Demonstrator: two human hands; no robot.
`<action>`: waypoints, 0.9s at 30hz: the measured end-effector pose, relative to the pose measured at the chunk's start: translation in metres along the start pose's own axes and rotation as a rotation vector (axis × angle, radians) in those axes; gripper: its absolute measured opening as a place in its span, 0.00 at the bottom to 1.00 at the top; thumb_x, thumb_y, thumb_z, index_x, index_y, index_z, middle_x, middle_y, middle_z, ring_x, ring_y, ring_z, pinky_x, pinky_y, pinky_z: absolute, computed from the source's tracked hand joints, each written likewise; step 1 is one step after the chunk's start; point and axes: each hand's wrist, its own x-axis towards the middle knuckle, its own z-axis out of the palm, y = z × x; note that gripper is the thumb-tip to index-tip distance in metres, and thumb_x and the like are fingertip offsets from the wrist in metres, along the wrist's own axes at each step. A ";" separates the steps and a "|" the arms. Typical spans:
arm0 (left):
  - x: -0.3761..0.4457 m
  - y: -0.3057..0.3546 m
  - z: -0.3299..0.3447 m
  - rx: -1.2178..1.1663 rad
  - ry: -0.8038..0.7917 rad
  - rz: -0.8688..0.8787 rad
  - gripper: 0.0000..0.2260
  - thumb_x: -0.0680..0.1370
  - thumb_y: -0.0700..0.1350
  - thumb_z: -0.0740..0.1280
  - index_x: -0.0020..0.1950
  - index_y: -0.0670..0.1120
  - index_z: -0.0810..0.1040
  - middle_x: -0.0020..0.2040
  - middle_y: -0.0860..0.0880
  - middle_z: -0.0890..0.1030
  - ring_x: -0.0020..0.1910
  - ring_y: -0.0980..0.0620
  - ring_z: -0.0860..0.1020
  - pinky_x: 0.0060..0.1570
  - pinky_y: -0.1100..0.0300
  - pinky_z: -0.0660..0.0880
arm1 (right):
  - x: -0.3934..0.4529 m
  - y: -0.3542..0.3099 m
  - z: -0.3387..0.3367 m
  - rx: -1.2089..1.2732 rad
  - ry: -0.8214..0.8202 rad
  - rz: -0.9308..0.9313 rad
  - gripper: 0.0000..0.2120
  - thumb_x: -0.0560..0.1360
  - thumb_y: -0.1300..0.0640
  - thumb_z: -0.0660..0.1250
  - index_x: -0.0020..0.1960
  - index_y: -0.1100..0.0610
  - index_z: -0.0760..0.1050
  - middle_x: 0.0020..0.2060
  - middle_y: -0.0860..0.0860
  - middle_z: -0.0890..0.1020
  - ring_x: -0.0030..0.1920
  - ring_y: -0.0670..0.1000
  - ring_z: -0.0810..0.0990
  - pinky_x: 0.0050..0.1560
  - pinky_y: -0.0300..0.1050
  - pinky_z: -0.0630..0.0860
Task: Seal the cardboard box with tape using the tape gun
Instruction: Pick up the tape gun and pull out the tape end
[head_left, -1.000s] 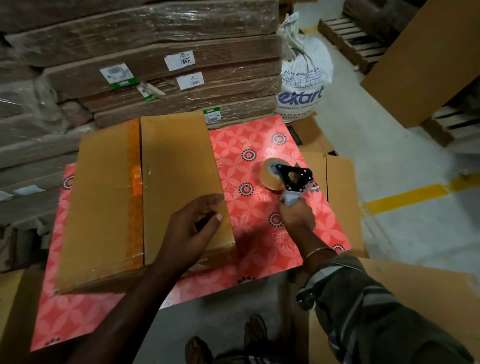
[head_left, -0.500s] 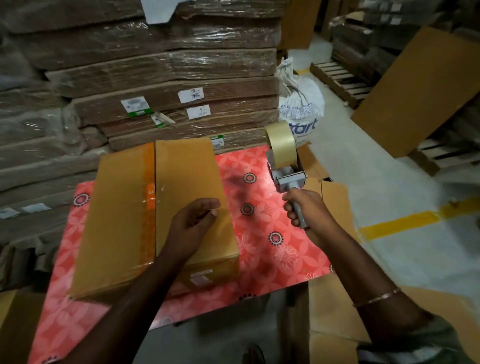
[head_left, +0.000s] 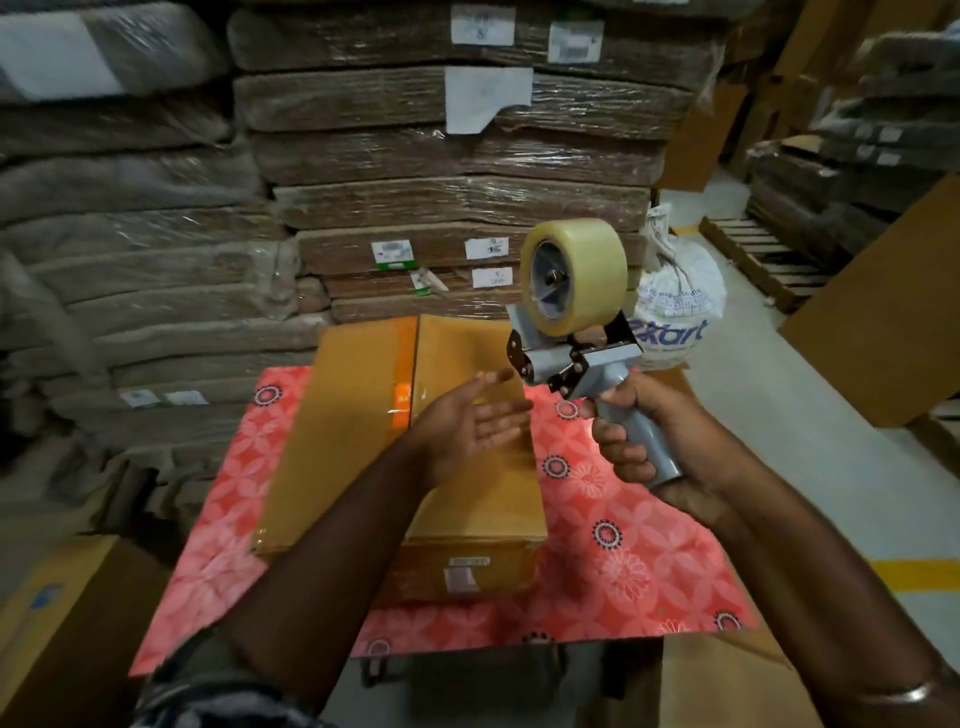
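Both hands are up off the box now; my right hand (head_left: 641, 441) is clenched round the grey handle of the tape gun (head_left: 582, 332), which a second ago lay on the red patterned cloth (head_left: 623, 545) to the right of the box and is now raised upright, roll on top, above the cloth's far right part; my left hand (head_left: 470, 421) has let go of the box lid it was pressing and hangs released, palm up, fingers straight, reaching right toward the gun's front plate without touching it; below it the cardboard box (head_left: 467, 499) lies on the cloth, flaps shut, with a strip of tape already running far to near down its left half; behind are wrapped stacks of flat cardboard (head_left: 457, 208), and to the right a white printed sack (head_left: 675, 296) on the floor. I judge the pickup done and the next step to be freeing the tape's loose end; whether that end is stuck down on the roll I cannot tell; with no hand on the lid, the flaps could spring up.
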 end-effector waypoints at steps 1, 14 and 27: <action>0.001 0.002 0.000 -0.044 -0.017 0.005 0.21 0.85 0.57 0.57 0.73 0.48 0.73 0.64 0.38 0.82 0.65 0.40 0.80 0.64 0.48 0.77 | 0.001 -0.001 0.007 0.008 -0.014 -0.001 0.09 0.75 0.56 0.62 0.46 0.61 0.77 0.32 0.52 0.67 0.23 0.45 0.62 0.17 0.36 0.61; 0.019 0.060 -0.057 -0.033 -0.058 0.016 0.18 0.85 0.49 0.57 0.71 0.44 0.76 0.62 0.42 0.82 0.51 0.48 0.83 0.48 0.52 0.82 | 0.047 0.010 0.074 0.067 -0.121 -0.012 0.15 0.66 0.54 0.70 0.48 0.62 0.78 0.31 0.52 0.67 0.23 0.44 0.63 0.22 0.39 0.53; 0.049 0.141 -0.123 0.068 -0.324 -0.081 0.12 0.78 0.47 0.66 0.54 0.43 0.85 0.42 0.46 0.83 0.34 0.56 0.81 0.29 0.67 0.77 | 0.101 0.017 0.110 0.363 -0.186 -0.131 0.15 0.67 0.66 0.60 0.53 0.62 0.73 0.34 0.54 0.68 0.27 0.48 0.67 0.25 0.41 0.65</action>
